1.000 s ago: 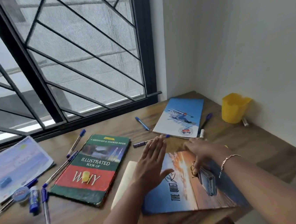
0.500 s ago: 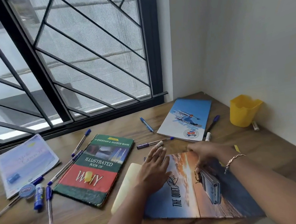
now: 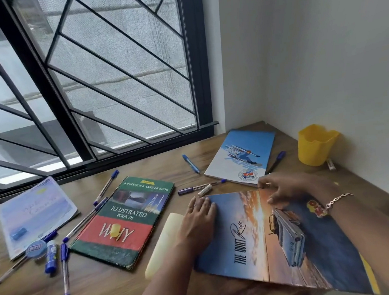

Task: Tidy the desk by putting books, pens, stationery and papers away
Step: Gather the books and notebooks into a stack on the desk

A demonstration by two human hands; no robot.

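The large book "The Quiet Ride" [image 3: 253,237] lies on the wooden desk [image 3: 214,166] right in front of me, its sunset and car cover facing up. My left hand [image 3: 199,215] lies flat on its upper left corner, fingers stretched out. My right hand [image 3: 286,188], with a bracelet on the wrist, pinches the book's top edge between thumb and fingers. A cream pad [image 3: 162,242] shows under my left forearm. A green and red "Illustrated Book of Why" [image 3: 128,209] lies to the left, and a blue skier notebook [image 3: 242,159] beyond my right hand.
A yellow cup [image 3: 315,144] stands by the right wall. Blue pens [image 3: 191,163] lie scattered around the books, with a small white cap [image 3: 204,190] among them. At the far left are a pale notebook [image 3: 34,212], a glue stick [image 3: 51,257] and several more pens. A barred window backs the desk.
My left hand slid from the middle of the cover to its upper left corner. My right hand moved off the car picture up to the book's top edge. The view shifted slightly.
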